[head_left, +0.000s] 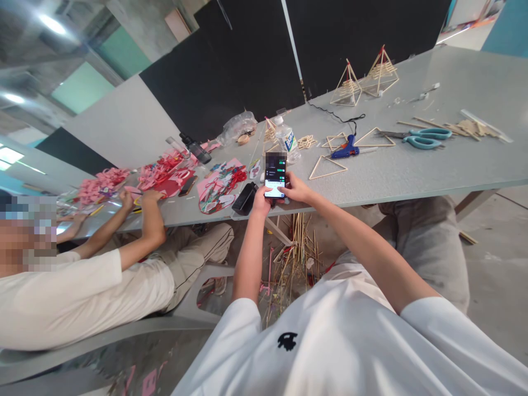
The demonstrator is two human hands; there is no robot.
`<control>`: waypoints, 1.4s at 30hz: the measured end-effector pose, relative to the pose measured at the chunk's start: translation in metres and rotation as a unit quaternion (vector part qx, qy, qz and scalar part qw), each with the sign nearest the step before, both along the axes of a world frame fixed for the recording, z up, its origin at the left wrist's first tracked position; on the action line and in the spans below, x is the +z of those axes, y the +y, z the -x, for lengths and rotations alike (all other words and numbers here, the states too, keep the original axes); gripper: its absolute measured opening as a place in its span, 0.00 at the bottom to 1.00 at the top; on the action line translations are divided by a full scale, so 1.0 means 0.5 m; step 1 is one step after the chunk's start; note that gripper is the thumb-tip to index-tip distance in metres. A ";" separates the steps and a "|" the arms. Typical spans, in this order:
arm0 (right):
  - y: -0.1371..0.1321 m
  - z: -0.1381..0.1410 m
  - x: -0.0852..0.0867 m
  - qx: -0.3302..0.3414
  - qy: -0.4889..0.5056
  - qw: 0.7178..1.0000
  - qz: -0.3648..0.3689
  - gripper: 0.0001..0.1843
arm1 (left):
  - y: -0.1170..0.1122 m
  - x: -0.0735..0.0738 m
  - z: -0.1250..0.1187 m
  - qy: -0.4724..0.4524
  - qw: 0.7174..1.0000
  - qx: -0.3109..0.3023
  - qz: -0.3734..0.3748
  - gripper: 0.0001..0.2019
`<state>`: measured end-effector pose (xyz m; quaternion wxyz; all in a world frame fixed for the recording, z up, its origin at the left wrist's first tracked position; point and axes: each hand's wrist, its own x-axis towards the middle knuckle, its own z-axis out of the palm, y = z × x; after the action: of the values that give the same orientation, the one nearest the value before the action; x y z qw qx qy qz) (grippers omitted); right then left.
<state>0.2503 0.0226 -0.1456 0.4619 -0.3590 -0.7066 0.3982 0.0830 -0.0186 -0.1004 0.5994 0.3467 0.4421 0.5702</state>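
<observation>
Both my hands hold a smartphone upright at the table's front edge, its lit screen facing me. My left hand wraps the phone's lower left side, with the thumb at the screen's bottom. On the lower right side, my right hand grips the phone, its thumb over the bright lower part of the screen. Just behind the phone stands a clear plastic bottle with a white cap. A black case-like object lies left of my left hand. Right of the phone is a triangle of thin sticks.
A blue glue gun and teal-handled scissors lie on the grey table. Stick pyramids stand at the back. Red and pink paper pieces cover the left side, where a co-worker sits. Loose sticks lie under the table.
</observation>
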 end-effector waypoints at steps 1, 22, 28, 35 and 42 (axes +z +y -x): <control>0.001 0.000 -0.001 0.002 0.000 1.000 0.000 0.34 | 0.000 0.001 0.000 -0.002 1.000 0.001 0.000 0.31; 0.013 0.004 -0.017 0.000 -0.012 1.000 -0.018 0.38 | 0.001 -0.004 0.002 -0.001 1.000 0.009 -0.001 0.22; 0.001 0.004 -0.001 -0.028 -0.027 0.999 -0.015 0.42 | -0.002 0.001 -0.005 -0.001 1.000 0.010 -0.001 0.20; 0.001 0.006 0.007 -0.072 -0.039 0.997 0.002 0.35 | -0.004 0.007 -0.005 -0.010 1.000 0.013 0.007 0.24; 0.013 0.005 -0.011 -0.001 0.020 1.000 0.020 0.36 | -0.006 0.013 -0.007 -0.021 0.999 0.017 0.016 0.23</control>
<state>0.2479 0.0291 -0.1511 0.4691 -0.3610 -0.6888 0.4185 0.0863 -0.0218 -0.0939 0.6044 0.3169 0.4443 0.5805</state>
